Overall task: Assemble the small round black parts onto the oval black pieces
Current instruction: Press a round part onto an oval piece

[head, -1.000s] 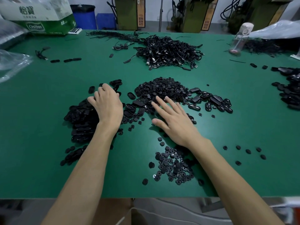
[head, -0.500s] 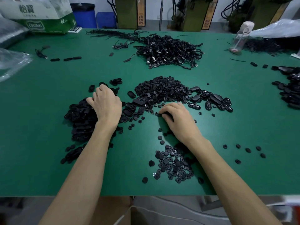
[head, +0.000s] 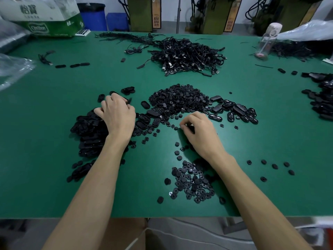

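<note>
A heap of small round black parts (head: 177, 99) lies mid-table, and a flatter cluster of them (head: 191, 183) sits near the front edge. Oval black pieces are piled at the left (head: 88, 130) and scattered right of the heap (head: 237, 110). My left hand (head: 117, 115) rests on the left oval pile with its fingers curled down into the pieces; what it holds is hidden. My right hand (head: 200, 131) sits just in front of the round heap, fingers curled under over some round parts.
A tangle of black cables (head: 187, 55) lies farther back. A clear water bottle (head: 266, 42) stands at the back right, with more oval pieces (head: 322, 98) at the right edge. A green-and-white carton (head: 45, 17) and plastic bags (head: 12, 69) sit at the left.
My right hand went from flat with spread fingers to curled under, drawing back slightly toward me. My left hand's fingers curled tighter on the oval pile.
</note>
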Demonstrator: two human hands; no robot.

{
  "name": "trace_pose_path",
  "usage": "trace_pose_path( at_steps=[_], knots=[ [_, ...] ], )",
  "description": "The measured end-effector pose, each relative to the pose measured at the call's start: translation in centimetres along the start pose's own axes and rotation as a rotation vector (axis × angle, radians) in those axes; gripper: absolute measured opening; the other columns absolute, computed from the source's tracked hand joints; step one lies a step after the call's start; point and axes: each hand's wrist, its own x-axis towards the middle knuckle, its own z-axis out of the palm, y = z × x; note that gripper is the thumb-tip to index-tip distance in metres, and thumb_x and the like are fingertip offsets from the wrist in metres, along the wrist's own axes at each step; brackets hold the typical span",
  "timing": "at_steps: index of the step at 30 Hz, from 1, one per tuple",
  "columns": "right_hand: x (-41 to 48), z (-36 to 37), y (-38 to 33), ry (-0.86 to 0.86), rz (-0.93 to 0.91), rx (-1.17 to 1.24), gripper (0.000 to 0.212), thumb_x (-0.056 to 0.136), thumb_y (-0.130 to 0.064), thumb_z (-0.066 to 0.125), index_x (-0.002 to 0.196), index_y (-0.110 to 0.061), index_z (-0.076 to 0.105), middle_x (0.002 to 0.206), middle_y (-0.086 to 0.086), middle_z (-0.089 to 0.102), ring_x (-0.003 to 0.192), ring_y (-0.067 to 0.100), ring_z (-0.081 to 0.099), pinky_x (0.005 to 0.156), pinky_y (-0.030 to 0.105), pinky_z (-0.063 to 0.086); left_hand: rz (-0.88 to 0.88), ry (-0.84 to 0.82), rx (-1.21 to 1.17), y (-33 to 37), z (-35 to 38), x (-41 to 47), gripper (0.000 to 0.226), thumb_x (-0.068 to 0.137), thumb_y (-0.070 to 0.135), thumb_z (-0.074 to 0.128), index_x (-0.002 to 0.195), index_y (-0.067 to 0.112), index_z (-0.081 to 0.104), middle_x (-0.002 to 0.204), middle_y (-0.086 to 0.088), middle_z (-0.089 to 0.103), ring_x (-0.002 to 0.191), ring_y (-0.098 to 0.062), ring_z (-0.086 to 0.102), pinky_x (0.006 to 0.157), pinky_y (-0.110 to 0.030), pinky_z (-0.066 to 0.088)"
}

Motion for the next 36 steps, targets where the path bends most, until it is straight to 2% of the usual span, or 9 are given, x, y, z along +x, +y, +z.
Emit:
trace_pose_path(
  at_steps=[3,6,9,13,15,19,24,31,36],
  knots=[
    [0.0,0.0,0.0,0.025,0.001,0.018,0.012,0.103,-0.017,0.061,0.102,-0.009,0.07,0.106,0.002,0.062,0.104,0.02,0.051,0.094,0.034,0.044,0.029,0.021,-0.006,0.1,0.1,0.1,0.014,0.103,0.021,0.057,0.113,0.013,0.062,0.119,-0.007,0.06,0.117,-0.028,0.05,0.106,-0.046,0.028],
    [0.1,0.1,-0.1,0.051,0.029,0.051,0.012,0.105,-0.017,0.058,0.102,-0.011,0.068,0.104,0.0,0.065,0.1,0.019,0.052,0.092,0.041,0.046,0.071,-0.011,-0.241,0.7,-0.1,-0.1,0.009,0.105,0.02,0.056,0.109,0.013,0.058,0.108,0.0,0.061,0.103,-0.019,0.057,0.101,-0.036,0.039],
    [0.1,0.0,-0.1,0.089,0.065,0.099,0.011,0.107,-0.019,0.054,0.102,-0.014,0.063,0.097,-0.003,0.066,0.093,0.018,0.055,0.084,0.04,0.049,0.039,-0.155,-0.621,2.1,-0.4,-1.0,0.005,0.103,0.015,0.059,0.108,0.013,0.057,0.097,0.008,0.065,0.085,-0.004,0.066,0.078,-0.023,0.056],
    [0.1,-0.1,0.0,0.156,0.102,0.202,0.009,0.106,-0.017,0.055,0.105,-0.016,0.064,0.092,-0.005,0.066,0.09,0.019,0.061,0.079,0.037,0.052,0.0,-0.437,-0.967,3.9,-0.1,-2.5,0.011,0.104,0.009,0.059,0.113,0.004,0.062,0.1,-0.012,0.072,0.074,-0.016,0.075,0.057,-0.026,0.057],
    [0.0,-0.3,0.0,0.185,0.109,0.257,0.011,0.105,-0.014,0.057,0.109,-0.015,0.067,0.092,-0.005,0.067,0.089,0.017,0.064,0.079,0.036,0.054,-0.02,-0.53,-1.058,4.3,-0.1,-2.9,0.016,0.103,0.007,0.06,0.118,0.004,0.066,0.097,-0.013,0.071,0.072,-0.019,0.073,0.053,-0.026,0.054],
    [0.0,-0.6,0.1,0.207,0.102,0.284,0.013,0.103,-0.014,0.059,0.109,-0.015,0.071,0.098,-0.005,0.071,0.093,0.01,0.065,0.084,0.025,0.052,-0.028,-0.653,-1.19,4.3,0.0,-3.1,0.019,0.103,0.005,0.062,0.119,0.003,0.071,0.096,-0.01,0.073,0.082,-0.024,0.076,0.058,-0.025,0.056],
    [0.1,-0.7,0.2,0.188,0.084,0.287,0.016,0.096,-0.005,0.066,0.104,-0.016,0.073,0.098,-0.007,0.071,0.091,0.004,0.063,0.084,0.013,0.048,-0.011,-0.717,-1.198,4.5,0.3,-3.6,0.024,0.104,0.004,0.058,0.125,-0.003,0.067,0.108,-0.02,0.077,0.093,-0.034,0.078,0.069,-0.031,0.063],
    [0.2,-0.9,0.4,0.183,0.141,0.336,0.013,0.098,-0.014,0.069,0.107,-0.018,0.078,0.105,-0.005,0.073,0.096,0.003,0.063,0.086,0.014,0.046,0.01,-0.774,-1.181,4.5,0.2,-3.9,0.023,0.104,0.007,0.059,0.124,-0.003,0.068,0.106,-0.016,0.078,0.096,-0.032,0.078,0.072,-0.033,0.064],
    [0.1,-1.0,0.3,0.189,0.145,0.336,0.008,0.097,-0.021,0.072,0.103,-0.017,0.075,0.098,-0.005,0.071,0.092,0.007,0.063,0.083,0.016,0.047,-0.003,-0.734,-1.154,4.6,0.4,-4.0,0.021,0.106,0.007,0.055,0.117,-0.003,0.07,0.1,-0.02,0.076,0.091,-0.033,0.078,0.07,-0.034,0.064]
  ],
)
